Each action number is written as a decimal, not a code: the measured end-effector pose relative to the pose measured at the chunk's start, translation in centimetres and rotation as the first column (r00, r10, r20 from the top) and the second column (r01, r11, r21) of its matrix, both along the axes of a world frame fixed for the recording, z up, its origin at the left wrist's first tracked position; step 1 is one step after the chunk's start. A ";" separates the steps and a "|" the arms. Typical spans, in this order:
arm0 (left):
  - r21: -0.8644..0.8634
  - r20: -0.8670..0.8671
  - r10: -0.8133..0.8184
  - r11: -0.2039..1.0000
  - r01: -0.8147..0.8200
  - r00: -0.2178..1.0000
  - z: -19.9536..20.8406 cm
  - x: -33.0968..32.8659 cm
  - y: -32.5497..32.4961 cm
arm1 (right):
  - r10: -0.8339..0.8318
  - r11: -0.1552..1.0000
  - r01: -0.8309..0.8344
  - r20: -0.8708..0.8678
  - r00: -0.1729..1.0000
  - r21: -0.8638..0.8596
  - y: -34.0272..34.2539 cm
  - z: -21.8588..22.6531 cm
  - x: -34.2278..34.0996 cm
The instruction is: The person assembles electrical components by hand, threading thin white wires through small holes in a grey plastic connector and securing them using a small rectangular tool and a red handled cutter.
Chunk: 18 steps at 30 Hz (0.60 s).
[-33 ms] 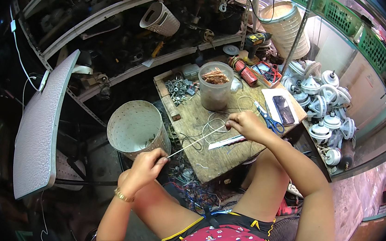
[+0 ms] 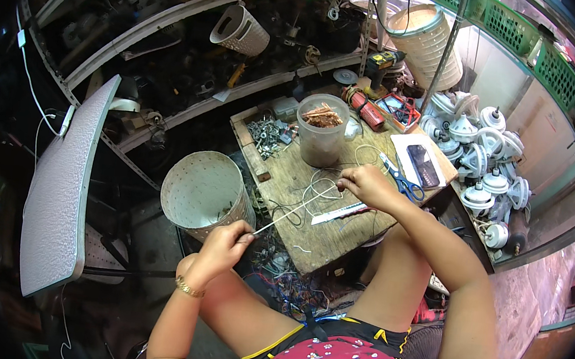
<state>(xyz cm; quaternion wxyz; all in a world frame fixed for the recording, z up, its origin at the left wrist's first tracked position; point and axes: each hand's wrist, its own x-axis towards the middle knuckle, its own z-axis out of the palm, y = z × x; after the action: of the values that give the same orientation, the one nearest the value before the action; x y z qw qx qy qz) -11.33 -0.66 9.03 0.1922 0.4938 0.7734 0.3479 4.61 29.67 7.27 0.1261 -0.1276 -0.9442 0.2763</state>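
Note:
A thin pale wire (image 2: pixel 291 212) is stretched straight on a slant between my hands, above the front of the wooden work table (image 2: pixel 318 252). My left hand (image 2: pixel 227 244) pinches its lower end beside the white perforated bin (image 2: pixel 206 196). At its upper end my right hand (image 2: pixel 368 187) is closed on the wire over the table. Loose wire coils (image 2: pixel 318 180) lie behind the taut stretch. A long white flat strip (image 2: pixel 338 214) rests below my right hand, and blue-handled scissors (image 2: pixel 408 188) lie to its right.
A tub of copper wire (image 2: pixel 321 145) stands mid-table, with screws (image 2: pixel 269 135) at its left and a phone (image 2: pixel 424 165) at the right. White motor-like parts (image 2: pixel 476 196) are heaped beyond. Tangled wire scraps (image 2: pixel 291 284) lie below. A silvery panel (image 2: pixel 61 189) stands left.
My left hand has shifted very slightly right along with the wire's lower end. The right hand keeps its grip.

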 end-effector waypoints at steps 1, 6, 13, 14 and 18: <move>0.016 0.063 0.004 1.000 -0.005 0.998 -1.8 -0.6 0.5 | -0.017 1.000 0.017 0.001 1.000 0.001 0.6 -1.4 -0.9; -0.058 0.071 0.085 0.995 -0.081 0.994 -4.6 -1.9 3.5 | -0.250 0.905 0.224 0.026 0.968 0.362 6.0 -6.7 -0.5; 0.064 0.373 0.155 0.979 -0.192 0.915 -8.2 -3.4 3.6 | 0.036 0.936 -0.143 0.315 0.948 0.322 2.0 -9.1 -0.3; 0.102 0.413 0.137 0.975 -0.196 0.900 -7.8 -3.1 4.1 | 0.104 0.844 -0.264 0.340 0.935 0.468 0.3 -8.6 -0.1; 0.040 0.822 0.072 0.982 -0.183 0.565 -5.5 -1.8 5.0 | 0.103 0.815 -0.256 0.306 0.947 0.519 -0.3 -11.5 1.1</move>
<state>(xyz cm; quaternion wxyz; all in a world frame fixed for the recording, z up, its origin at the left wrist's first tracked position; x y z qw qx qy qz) -13.17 4.30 3.52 0.4709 0.2313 0.6086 0.5953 5.72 29.41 -4.19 0.0039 -0.0310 -0.9994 -0.0167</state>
